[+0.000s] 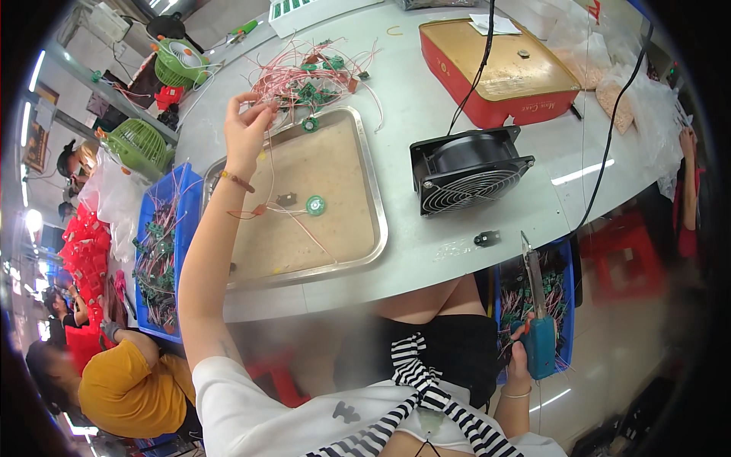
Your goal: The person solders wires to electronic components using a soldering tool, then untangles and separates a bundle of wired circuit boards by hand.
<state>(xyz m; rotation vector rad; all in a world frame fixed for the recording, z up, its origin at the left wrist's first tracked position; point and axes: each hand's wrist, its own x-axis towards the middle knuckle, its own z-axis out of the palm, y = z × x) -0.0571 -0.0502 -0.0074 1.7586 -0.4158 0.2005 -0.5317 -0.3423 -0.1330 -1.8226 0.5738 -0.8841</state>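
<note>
My left hand (250, 129) is at the far left of the table, beside a tangled pile of pink wires and small green circuit boards (308, 80). Its thumb and fingers close on a thin pink wire. Below it, a metal tray (378, 221) holds a round green part (315, 205) with wires attached and a small dark piece (286, 199). Down at the lower right, past the table edge, my right hand (518, 362) grips a blue-handled tool (541, 346) with a long grey metal shaft and narrow tip pointing up. Its exact kind is unclear.
A black fan (472, 171) stands right of the tray, near a red and gold tin (491, 72). A small black part (486, 238) lies near the front edge. Blue bins (184, 228) of wired boards flank the table. Dark cables hang down. Another person (133, 385) sits at left.
</note>
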